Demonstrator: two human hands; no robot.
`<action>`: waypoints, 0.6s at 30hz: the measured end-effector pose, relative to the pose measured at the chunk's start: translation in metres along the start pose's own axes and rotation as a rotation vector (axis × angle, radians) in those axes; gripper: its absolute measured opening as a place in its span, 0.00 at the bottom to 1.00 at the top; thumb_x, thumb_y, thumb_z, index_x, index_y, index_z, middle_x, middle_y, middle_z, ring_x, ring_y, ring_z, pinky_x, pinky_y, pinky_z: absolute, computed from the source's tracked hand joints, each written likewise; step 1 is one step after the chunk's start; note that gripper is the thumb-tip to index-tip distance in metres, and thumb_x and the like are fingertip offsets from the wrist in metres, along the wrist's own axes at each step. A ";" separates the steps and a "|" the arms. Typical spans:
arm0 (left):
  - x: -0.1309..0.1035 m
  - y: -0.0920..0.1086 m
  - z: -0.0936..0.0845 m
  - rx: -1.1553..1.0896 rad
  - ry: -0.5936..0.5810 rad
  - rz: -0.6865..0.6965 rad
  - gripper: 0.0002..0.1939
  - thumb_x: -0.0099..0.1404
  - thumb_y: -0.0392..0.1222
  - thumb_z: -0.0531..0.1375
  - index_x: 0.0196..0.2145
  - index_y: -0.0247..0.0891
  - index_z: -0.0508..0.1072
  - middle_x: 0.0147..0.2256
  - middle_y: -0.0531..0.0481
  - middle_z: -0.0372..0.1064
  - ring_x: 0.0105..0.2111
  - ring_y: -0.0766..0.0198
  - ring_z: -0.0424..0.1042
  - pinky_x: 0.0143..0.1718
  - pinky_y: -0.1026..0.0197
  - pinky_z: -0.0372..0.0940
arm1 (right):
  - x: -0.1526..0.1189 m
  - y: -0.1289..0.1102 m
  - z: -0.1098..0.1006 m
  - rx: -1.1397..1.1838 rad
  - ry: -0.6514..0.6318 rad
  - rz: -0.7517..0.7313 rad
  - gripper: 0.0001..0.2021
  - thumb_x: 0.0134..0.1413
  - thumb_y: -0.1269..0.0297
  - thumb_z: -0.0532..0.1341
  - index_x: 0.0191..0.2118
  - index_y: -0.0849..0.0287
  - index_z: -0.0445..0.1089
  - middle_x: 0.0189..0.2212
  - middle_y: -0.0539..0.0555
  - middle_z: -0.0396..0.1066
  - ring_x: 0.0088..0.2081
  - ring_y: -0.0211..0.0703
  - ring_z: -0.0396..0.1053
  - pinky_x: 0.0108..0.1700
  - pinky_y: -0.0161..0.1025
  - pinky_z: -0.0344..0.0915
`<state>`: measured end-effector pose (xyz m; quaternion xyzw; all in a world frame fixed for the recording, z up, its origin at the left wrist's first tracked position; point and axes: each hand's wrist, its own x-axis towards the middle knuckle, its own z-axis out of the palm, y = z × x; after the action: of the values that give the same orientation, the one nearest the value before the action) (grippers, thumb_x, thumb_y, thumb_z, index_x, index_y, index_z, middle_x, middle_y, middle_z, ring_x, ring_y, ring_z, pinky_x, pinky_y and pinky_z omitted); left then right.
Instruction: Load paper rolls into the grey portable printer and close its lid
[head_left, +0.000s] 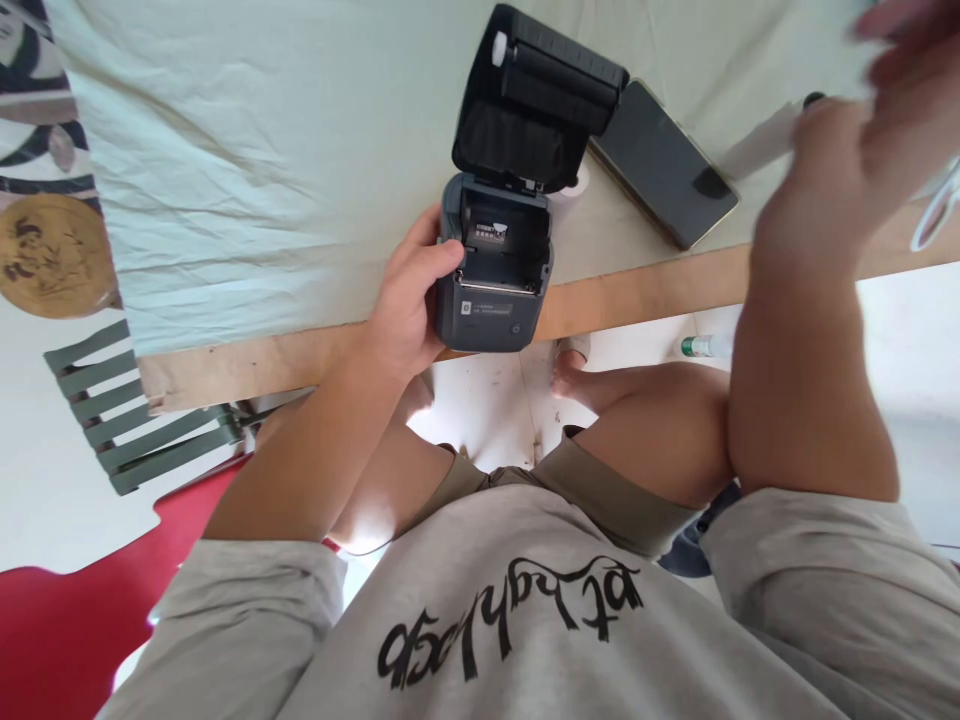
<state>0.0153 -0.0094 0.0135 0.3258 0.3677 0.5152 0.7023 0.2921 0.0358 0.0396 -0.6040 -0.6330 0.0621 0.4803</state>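
Observation:
A dark label printer (pixel 491 310) is held at the table's front edge by my left hand (pixel 420 280), the thumb over its left rim. Its lid (pixel 536 100) stands open, and the inner bay shows a small printed label with no roll visible. Behind the printer's right side a white roll (pixel 574 188) is partly hidden. My right hand (pixel 911 100) is raised at the upper right, blurred and cut by the frame edge, so its fingers cannot be made out clearly. A black phone (pixel 664 165) lies between the printer and my right arm.
A pale green cloth (pixel 262 180) covers the wooden-edged table (pixel 645 292). Near my right wrist is a blurred white object (pixel 761 143). A round gold item (pixel 56 255) is at the far left, above a green slatted seat (pixel 135 410). Below the table stands a green-capped bottle (pixel 697 346).

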 end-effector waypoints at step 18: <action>-0.004 0.000 -0.002 -0.186 -0.001 0.031 0.08 0.63 0.40 0.52 0.35 0.37 0.70 0.30 0.51 0.69 0.30 0.66 0.71 0.31 0.64 0.67 | -0.030 -0.042 0.071 0.507 -0.355 0.298 0.26 0.49 0.67 0.63 0.53 0.41 0.57 0.34 0.44 0.68 0.32 0.36 0.64 0.39 0.37 0.65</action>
<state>0.0130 -0.0131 0.0133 0.2650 0.3126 0.5577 0.7219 0.2083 0.0363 0.0134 -0.5310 -0.5759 0.3910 0.4832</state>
